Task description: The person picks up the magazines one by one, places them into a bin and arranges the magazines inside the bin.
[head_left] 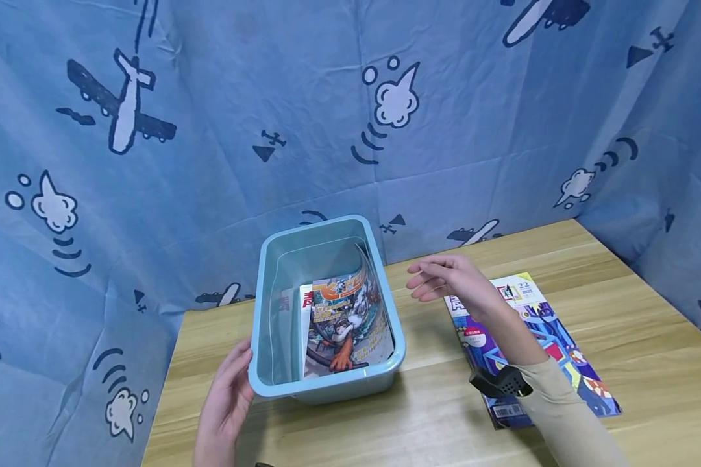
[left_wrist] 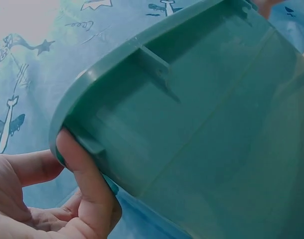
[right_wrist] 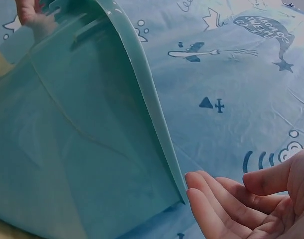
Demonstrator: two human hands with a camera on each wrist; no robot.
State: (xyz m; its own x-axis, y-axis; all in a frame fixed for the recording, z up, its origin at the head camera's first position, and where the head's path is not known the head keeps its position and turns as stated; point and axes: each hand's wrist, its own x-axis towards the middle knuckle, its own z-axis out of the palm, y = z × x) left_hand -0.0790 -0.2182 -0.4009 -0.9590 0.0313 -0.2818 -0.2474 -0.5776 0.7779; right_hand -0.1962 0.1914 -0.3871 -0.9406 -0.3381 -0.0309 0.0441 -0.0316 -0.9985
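Observation:
A light blue plastic bin [head_left: 356,389] stands on the table with magazines [head_left: 344,324] lying inside it. My left hand [head_left: 229,395] grips the bin's near left corner; in the left wrist view the fingers of that hand [left_wrist: 87,194] curl round the rim [left_wrist: 92,74]. To the right of the bin my right hand [head_left: 452,282] is held with loosely bent fingers and nothing in them. The right wrist view shows this hand [right_wrist: 246,199] close beside the bin's rim [right_wrist: 147,89]; whether the fingertips touch it I cannot tell.
A colourful magazine [head_left: 561,350] lies flat on the wooden table [head_left: 432,402], partly under my right forearm. Behind the table hangs a blue cloth [head_left: 304,84] printed with planes and clouds. A black band [head_left: 502,381] sits on my right wrist.

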